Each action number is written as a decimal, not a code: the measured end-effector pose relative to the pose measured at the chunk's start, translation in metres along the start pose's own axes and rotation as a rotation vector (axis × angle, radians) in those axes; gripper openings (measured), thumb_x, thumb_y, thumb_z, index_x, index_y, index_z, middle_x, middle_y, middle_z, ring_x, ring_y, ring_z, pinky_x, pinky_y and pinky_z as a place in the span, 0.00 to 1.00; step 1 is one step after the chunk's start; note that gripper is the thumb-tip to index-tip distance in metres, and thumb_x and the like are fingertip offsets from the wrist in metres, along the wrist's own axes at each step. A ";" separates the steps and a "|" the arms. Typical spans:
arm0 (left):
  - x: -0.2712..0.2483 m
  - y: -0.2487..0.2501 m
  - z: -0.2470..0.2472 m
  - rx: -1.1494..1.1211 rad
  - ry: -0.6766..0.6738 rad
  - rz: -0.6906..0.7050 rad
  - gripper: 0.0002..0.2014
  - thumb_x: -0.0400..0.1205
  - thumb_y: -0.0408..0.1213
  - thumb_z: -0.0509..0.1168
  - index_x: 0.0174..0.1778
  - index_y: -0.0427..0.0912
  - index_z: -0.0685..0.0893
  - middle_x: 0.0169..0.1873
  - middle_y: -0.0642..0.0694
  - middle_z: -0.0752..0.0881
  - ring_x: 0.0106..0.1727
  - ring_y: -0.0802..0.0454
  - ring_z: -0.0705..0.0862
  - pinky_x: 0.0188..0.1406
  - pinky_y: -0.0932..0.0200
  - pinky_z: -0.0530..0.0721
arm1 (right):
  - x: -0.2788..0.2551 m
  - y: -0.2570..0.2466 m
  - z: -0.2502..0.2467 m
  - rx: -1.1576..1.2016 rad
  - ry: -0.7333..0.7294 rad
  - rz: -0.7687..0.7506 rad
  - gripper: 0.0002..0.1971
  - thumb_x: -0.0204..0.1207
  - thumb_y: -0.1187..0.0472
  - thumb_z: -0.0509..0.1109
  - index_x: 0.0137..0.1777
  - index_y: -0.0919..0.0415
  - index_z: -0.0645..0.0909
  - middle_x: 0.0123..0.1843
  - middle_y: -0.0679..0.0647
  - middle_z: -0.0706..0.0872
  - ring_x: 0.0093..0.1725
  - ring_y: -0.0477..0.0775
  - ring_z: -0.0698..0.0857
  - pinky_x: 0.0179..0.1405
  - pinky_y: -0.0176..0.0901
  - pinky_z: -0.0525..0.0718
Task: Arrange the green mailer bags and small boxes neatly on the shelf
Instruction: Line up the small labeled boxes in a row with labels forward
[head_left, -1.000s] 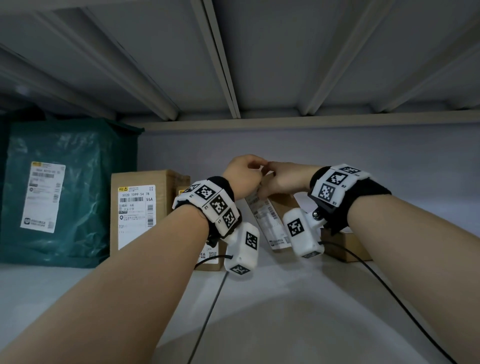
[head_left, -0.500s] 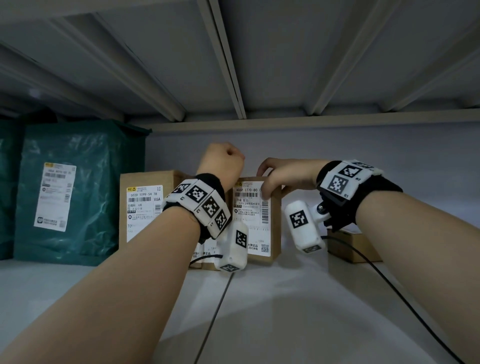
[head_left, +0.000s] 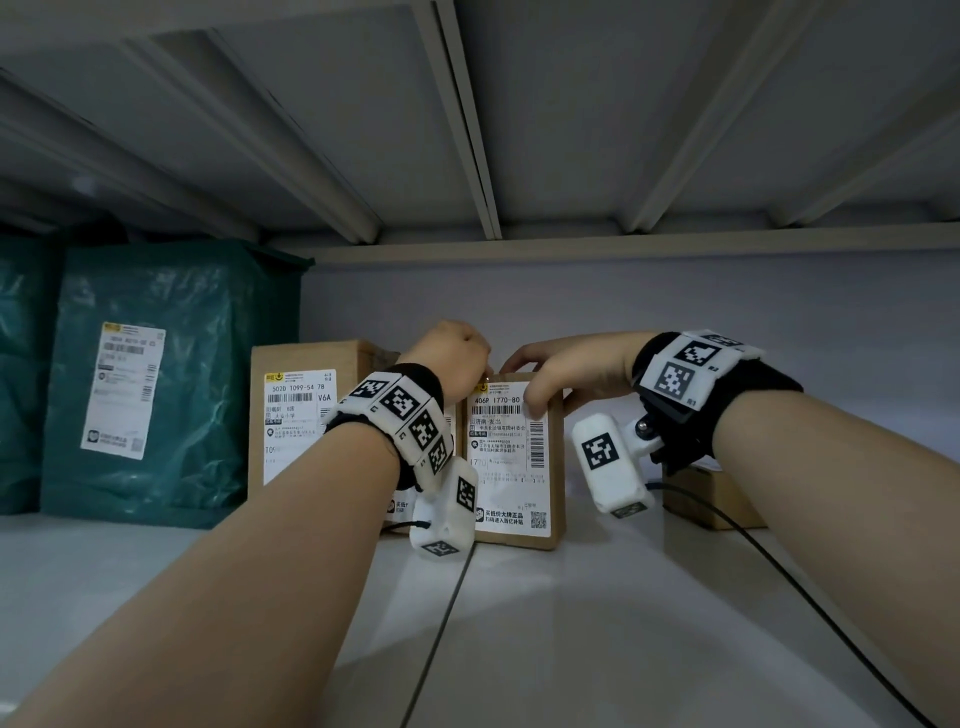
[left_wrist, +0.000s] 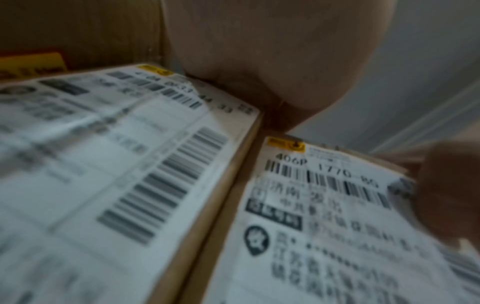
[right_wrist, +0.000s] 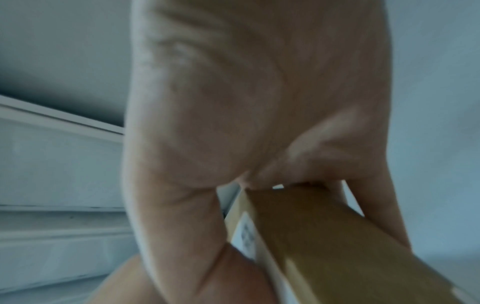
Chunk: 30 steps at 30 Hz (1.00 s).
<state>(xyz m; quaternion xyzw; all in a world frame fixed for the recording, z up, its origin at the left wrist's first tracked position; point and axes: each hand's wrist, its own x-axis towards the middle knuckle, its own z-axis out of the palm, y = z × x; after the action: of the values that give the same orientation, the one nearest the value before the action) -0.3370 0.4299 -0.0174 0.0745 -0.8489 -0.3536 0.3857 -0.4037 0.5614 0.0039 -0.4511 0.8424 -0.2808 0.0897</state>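
A small cardboard box (head_left: 514, 467) with a white label stands upright on the shelf (head_left: 597, 623). My right hand (head_left: 561, 364) grips its top edge, thumb on the label and fingers behind; the right wrist view shows that box (right_wrist: 337, 236) in the grip. My left hand (head_left: 452, 358) is curled into a fist at the box tops, its heel against a second labelled box (left_wrist: 116, 164) beside the first (left_wrist: 324, 226). A taller box (head_left: 296, 415) stands to the left. Two green mailer bags (head_left: 156, 384) (head_left: 21, 374) stand upright at the far left.
Another small box (head_left: 711, 499) lies flat behind my right wrist, near the back wall (head_left: 727, 301). The ribbed underside of the shelf above (head_left: 467, 130) hangs low overhead. Black cables (head_left: 831, 623) trail from my wrists across the shelf front.
The small box was tilted between my hands; it now stands upright with its label facing me. My left fist rose, then came down to the box tops. My right hand kept its hold.
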 end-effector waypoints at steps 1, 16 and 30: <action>0.000 0.000 0.001 0.019 -0.012 0.005 0.11 0.84 0.36 0.52 0.51 0.43 0.81 0.49 0.40 0.90 0.54 0.43 0.88 0.63 0.44 0.84 | 0.000 0.000 0.001 -0.020 -0.001 0.004 0.26 0.72 0.74 0.67 0.70 0.60 0.70 0.52 0.59 0.86 0.56 0.60 0.87 0.63 0.53 0.84; -0.002 -0.003 -0.001 0.103 0.012 0.008 0.14 0.82 0.42 0.50 0.51 0.49 0.81 0.51 0.45 0.88 0.55 0.44 0.86 0.64 0.45 0.82 | -0.004 -0.023 0.011 -0.526 0.186 -0.008 0.28 0.73 0.47 0.73 0.72 0.54 0.74 0.64 0.50 0.84 0.59 0.50 0.82 0.66 0.44 0.77; -0.003 0.005 -0.001 0.003 0.019 0.062 0.15 0.85 0.36 0.51 0.57 0.38 0.81 0.53 0.38 0.87 0.56 0.43 0.84 0.62 0.45 0.83 | -0.016 -0.035 0.016 -0.600 0.247 0.072 0.31 0.71 0.52 0.75 0.73 0.56 0.71 0.61 0.52 0.83 0.58 0.52 0.82 0.62 0.46 0.81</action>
<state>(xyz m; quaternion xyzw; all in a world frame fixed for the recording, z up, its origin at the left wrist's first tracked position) -0.3338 0.4342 -0.0152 0.0520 -0.8475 -0.3396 0.4045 -0.3632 0.5531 0.0084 -0.3898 0.9075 -0.0694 -0.1404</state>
